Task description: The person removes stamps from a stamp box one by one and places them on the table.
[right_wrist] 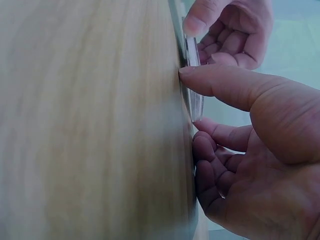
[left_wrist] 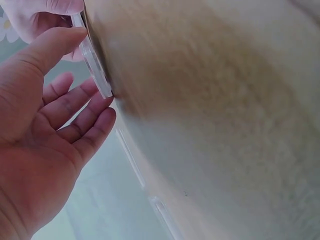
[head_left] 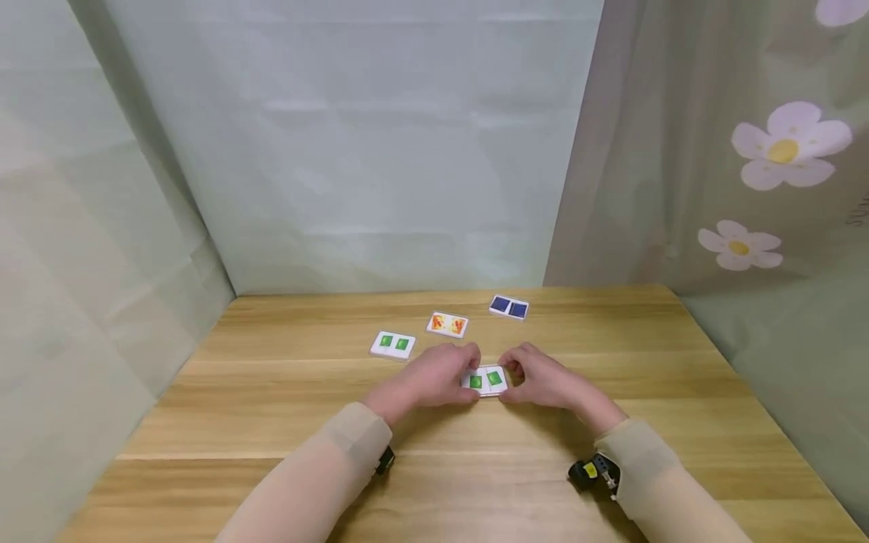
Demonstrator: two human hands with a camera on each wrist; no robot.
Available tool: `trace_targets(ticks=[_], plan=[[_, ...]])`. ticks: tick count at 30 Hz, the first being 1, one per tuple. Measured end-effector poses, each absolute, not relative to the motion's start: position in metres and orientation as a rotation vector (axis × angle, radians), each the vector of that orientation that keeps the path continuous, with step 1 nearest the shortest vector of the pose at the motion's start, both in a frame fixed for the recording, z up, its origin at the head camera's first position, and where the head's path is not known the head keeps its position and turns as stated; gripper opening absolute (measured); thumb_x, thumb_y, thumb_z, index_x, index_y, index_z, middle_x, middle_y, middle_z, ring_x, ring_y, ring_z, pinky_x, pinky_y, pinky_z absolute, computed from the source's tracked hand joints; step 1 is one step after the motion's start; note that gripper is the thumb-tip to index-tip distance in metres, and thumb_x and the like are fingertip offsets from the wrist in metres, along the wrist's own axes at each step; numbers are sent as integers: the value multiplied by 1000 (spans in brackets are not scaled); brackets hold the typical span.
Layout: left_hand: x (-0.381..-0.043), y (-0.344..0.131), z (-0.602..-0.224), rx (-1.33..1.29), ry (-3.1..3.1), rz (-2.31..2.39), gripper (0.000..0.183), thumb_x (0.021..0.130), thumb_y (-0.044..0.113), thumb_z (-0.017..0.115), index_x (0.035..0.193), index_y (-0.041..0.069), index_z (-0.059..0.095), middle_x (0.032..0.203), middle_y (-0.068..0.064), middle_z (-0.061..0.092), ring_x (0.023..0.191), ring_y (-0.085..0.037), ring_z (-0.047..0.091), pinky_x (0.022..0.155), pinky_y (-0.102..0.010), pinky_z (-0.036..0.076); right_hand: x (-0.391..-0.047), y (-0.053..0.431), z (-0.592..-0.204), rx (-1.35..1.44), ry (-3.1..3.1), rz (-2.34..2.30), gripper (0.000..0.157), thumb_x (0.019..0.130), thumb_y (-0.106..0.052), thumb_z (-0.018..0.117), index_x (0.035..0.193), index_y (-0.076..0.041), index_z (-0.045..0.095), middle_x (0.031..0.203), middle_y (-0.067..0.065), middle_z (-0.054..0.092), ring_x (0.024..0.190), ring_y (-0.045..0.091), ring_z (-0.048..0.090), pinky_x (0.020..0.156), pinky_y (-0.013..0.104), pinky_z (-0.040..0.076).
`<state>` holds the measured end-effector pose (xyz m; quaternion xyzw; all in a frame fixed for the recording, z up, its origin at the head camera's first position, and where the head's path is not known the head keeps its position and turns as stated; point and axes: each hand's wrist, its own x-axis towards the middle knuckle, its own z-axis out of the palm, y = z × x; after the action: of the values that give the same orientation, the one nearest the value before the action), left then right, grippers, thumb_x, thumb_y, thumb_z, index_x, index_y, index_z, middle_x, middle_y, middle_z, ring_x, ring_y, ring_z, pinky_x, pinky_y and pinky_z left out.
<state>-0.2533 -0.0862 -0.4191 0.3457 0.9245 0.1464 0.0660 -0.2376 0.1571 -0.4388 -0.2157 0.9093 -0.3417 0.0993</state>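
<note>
A white card with two green squares and a clear edge (head_left: 490,381) lies low over the wooden table between both hands. At its left end, my left hand (head_left: 444,375) pinches it, thumb on the near edge and fingers on the far side. My right hand (head_left: 543,378) holds the right end the same way, thumb and index finger at opposite edges. In the left wrist view the clear-edged card (left_wrist: 94,62) shows edge-on, between the left thumb and fingers. The right wrist view also shows the card (right_wrist: 194,50) from its side, close to the tabletop.
Behind the hands, three more cards lie in a slanting row: one with green squares (head_left: 392,345), one with orange-red pictures (head_left: 447,324) and one with dark blue squares (head_left: 508,307). Curtains (head_left: 380,151) hang around the wooden table (head_left: 271,392) at the back and sides.
</note>
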Motion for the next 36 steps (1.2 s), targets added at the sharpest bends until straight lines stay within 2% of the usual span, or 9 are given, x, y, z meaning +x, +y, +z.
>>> trace_targets(ticks=[8,19,36], plan=[[-254,-85,-418,1052,2717,465,35,94,33,91,101,18,61,81,6,60,73,-12,53,66,-28,46,-235,158,-440,-614,2637,-1026,44,86,-16,95,121,-6,68,113,9,55,103,24,53,92,42,48],[-253,-85,-418,1084,2685,535,31,95,30,90,96,17,62,77,7,56,73,-11,52,67,-28,44,-236,165,-440,-630,2587,-1050,41,93,-24,92,121,-9,67,116,9,55,108,25,51,95,43,45],[-253,-80,-408,1133,2659,445,37,95,29,90,86,8,61,71,7,47,68,-11,47,65,-26,38,-237,163,-437,-656,2608,-985,42,85,-18,95,114,-9,66,112,8,55,104,23,52,93,41,46]])
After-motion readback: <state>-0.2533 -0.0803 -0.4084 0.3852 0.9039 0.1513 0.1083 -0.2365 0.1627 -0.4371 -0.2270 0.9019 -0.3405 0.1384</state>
